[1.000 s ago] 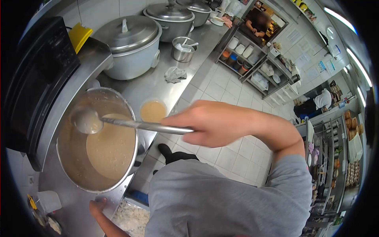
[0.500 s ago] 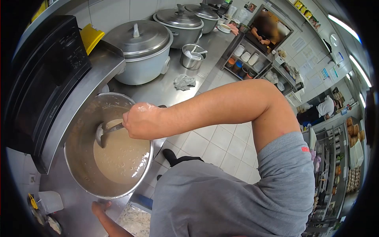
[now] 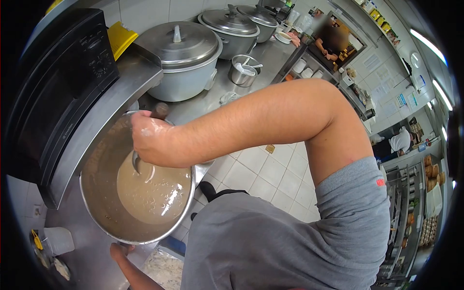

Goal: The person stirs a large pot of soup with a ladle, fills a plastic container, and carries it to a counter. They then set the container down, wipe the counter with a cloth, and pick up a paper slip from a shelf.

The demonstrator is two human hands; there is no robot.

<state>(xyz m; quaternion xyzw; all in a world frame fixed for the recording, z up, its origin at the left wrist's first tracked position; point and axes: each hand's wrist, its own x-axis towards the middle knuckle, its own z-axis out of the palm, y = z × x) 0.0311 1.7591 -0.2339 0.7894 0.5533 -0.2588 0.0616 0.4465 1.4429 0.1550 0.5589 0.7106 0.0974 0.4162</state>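
A large metal pot (image 3: 99,193) holds beige, bubbly liquid (image 3: 150,198). My right hand (image 3: 152,140) is closed around the handle of a ladle (image 3: 160,111) over the pot's far side. The ladle's dark handle end sticks up beyond my fist, and part of its curved bowl shows below, at the liquid; the rest is hidden by my hand. White residue marks the back of this hand. Low at the pot's near side, my left hand (image 3: 121,250) grips the pot by its outer edge, its fingers partly hidden under the rim.
A black microwave (image 3: 58,96) stands on a steel shelf (image 3: 108,106) overhanging the pot. Lidded cookers (image 3: 186,72) line the wall, with a small steel pot (image 3: 241,77) holding utensils nearby. A white container (image 3: 59,240) sits at lower left. Two other people are in the background.
My right hand has moved left and up with the ladle, whose handle now stands steeper and whose bowl is less visible. My left hand has come up against the pot's edge. The view has shifted slightly.
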